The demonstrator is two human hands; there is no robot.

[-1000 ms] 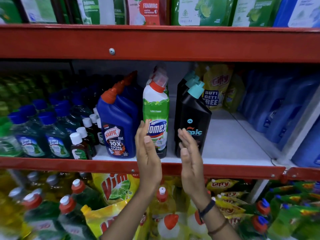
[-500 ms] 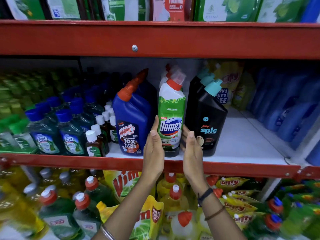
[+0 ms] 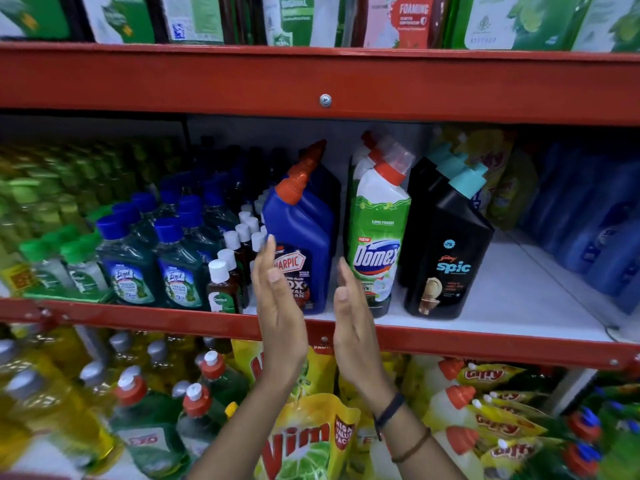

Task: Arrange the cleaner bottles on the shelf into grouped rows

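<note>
On the middle shelf [image 3: 512, 306] stand three rows running front to back: blue Harpic bottles [image 3: 304, 237] with red caps, green and white Domex bottles [image 3: 377, 244], and black Spic bottles [image 3: 446, 258] with teal caps. My left hand [image 3: 277, 299] is flat and upright in front of the front Harpic bottle, covering part of its label. My right hand [image 3: 353, 317] is flat and upright in the gap between the Harpic and Domex rows. Neither hand holds anything; the palms face each other.
Small brown Dettol bottles [image 3: 225, 289] and blue-capped Lizol bottles [image 3: 176, 271] fill the shelf to the left. Blue bottles [image 3: 595, 223] and yellow pouches [image 3: 502, 178] stand at the right. A red beam [image 3: 311, 84] runs overhead. Vim pouches [image 3: 304, 441] and dish liquid bottles sit below.
Both hands have left the sides of the Domex bottle and shifted left, now framing the front Harpic bottle. The view has also swung to the left.
</note>
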